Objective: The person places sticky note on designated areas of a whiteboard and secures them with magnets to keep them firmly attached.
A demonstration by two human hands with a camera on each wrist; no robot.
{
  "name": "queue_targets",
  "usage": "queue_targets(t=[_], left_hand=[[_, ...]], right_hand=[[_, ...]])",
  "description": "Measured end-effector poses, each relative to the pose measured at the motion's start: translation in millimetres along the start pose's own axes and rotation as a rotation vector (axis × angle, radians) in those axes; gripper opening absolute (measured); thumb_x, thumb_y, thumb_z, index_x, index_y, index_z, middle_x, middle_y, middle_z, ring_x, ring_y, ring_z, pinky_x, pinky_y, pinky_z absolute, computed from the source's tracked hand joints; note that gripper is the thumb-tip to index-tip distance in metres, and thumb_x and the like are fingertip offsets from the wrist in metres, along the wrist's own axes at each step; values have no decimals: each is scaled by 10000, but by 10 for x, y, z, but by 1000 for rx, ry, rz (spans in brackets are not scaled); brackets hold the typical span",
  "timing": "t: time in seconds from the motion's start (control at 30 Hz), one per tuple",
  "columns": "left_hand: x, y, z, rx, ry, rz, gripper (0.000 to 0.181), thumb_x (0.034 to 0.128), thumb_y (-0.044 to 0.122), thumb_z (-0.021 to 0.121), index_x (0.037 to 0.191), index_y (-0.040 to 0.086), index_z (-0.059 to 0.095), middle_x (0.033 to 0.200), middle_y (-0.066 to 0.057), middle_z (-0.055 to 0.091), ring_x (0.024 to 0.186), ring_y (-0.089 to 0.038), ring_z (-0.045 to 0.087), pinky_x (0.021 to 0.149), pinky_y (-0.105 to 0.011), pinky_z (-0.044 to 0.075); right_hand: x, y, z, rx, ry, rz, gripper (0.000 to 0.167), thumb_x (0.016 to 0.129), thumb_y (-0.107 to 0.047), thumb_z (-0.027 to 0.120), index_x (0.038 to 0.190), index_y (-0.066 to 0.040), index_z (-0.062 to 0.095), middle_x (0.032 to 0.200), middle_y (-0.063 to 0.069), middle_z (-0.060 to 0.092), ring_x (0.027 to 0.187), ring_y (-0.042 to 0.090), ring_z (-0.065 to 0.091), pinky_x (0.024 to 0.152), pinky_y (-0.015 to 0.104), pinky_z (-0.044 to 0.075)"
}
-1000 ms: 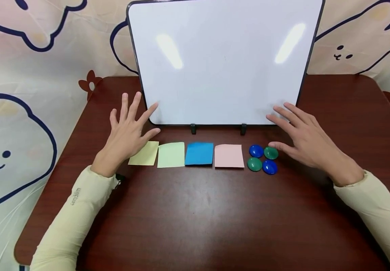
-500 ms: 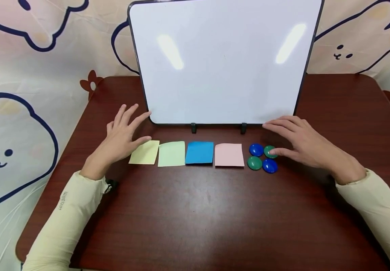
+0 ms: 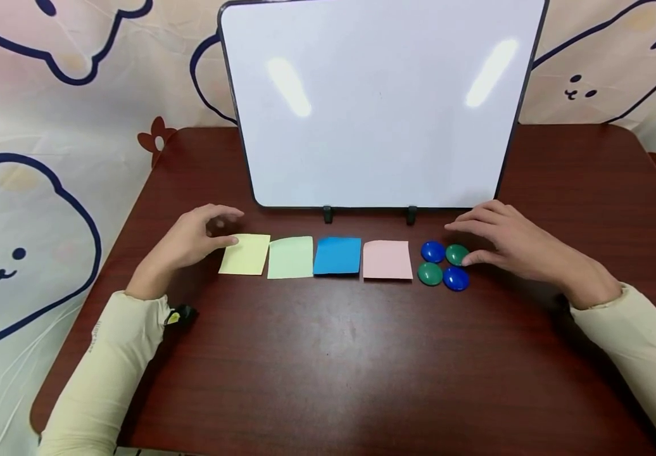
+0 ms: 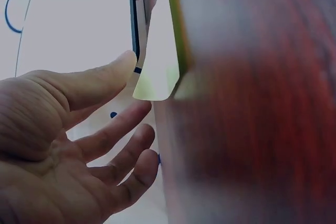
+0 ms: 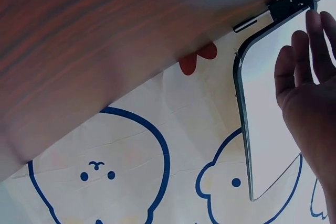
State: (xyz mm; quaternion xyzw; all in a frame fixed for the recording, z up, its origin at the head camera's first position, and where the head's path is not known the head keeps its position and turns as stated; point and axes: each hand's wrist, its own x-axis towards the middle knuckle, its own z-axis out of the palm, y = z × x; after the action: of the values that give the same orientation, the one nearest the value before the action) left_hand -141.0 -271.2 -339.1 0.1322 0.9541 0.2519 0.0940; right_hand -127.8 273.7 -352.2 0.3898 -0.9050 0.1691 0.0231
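One dark red-brown counter carries a framed whiteboard standing at the back. The right hand, fingers relaxed and holding nothing, has its thumb by the upper-right disc; the left hand, likewise loose and grasping nothing, has its thumb over a corner of the yellow note. Rightward follow a pale green note, blue note and pink note, then two blue discs diagonal to two green discs.
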Motion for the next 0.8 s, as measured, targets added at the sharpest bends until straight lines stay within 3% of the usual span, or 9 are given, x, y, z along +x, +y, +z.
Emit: queue_targets(t=[0.27,0.6,0.8], left_hand=[[88,-9,21,-1,18,-63,280,895,117,736,1173,87,713,1065,-152,691,867,-266,547,719,-342,429],[37,-34,8,32,9,-124,184,904,146,726,1071,78,758,980,-149,696,832,-262,533,694,-327,422],[5,-34,8,42,-2,-149,166,919,154,702,1054,82,768,1036,-170,700,881,-274,525,717,-330,419]], right_hand=[[-84,54,-44,1,-41,60,576,736,-252,875,1268,-150,677,1201,20,677,1166,218,511,927,432,403],[-33,53,14,17,-104,86,547,764,-270,853,1271,-166,675,1207,6,674,1171,210,522,956,450,422],[-10,22,31,30,-140,74,554,775,-291,848,1285,-171,668,1205,6,675,1156,202,535,966,469,423]])
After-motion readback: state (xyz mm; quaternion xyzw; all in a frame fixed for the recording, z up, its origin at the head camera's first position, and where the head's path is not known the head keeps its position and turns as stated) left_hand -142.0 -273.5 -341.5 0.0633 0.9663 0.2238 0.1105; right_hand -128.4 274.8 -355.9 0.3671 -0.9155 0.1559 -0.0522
